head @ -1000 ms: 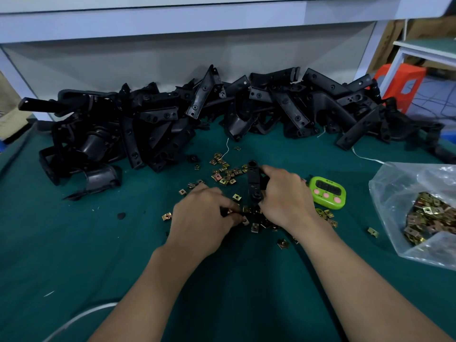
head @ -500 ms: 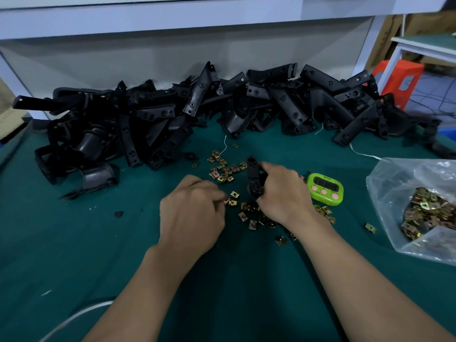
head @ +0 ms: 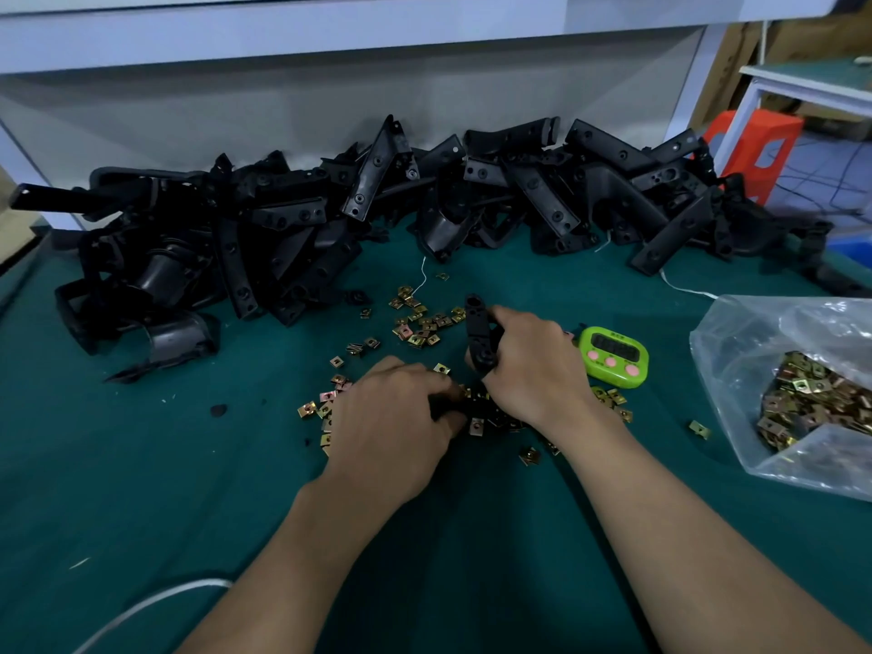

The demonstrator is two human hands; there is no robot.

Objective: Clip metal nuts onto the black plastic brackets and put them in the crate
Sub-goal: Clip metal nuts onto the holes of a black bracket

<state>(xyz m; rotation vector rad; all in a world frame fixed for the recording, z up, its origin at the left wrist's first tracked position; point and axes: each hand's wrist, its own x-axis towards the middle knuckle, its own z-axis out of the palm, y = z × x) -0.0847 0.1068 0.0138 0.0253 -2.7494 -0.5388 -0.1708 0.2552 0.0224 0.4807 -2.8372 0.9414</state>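
Note:
My right hand (head: 533, 370) grips a black plastic bracket (head: 477, 330) and holds it upright above the green mat, its top end sticking out past my fingers. My left hand (head: 396, 417) is curled around the bracket's lower arm (head: 446, 407), with thumb and fingertips pinched there. Whether a nut sits under those fingers is hidden. Loose brass-coloured metal nuts (head: 424, 323) lie scattered on the mat around and under both hands.
A long heap of black brackets (head: 519, 200) runs along the back wall. A green timer (head: 613, 356) lies right of my right hand. A clear bag of nuts (head: 802, 398) sits at the right edge. A white cable (head: 155, 604) crosses the near left.
My left hand, drawn back over the loose nuts half a second ago, has moved right and closed on the bracket's lower end. The right hand keeps holding the bracket in place.

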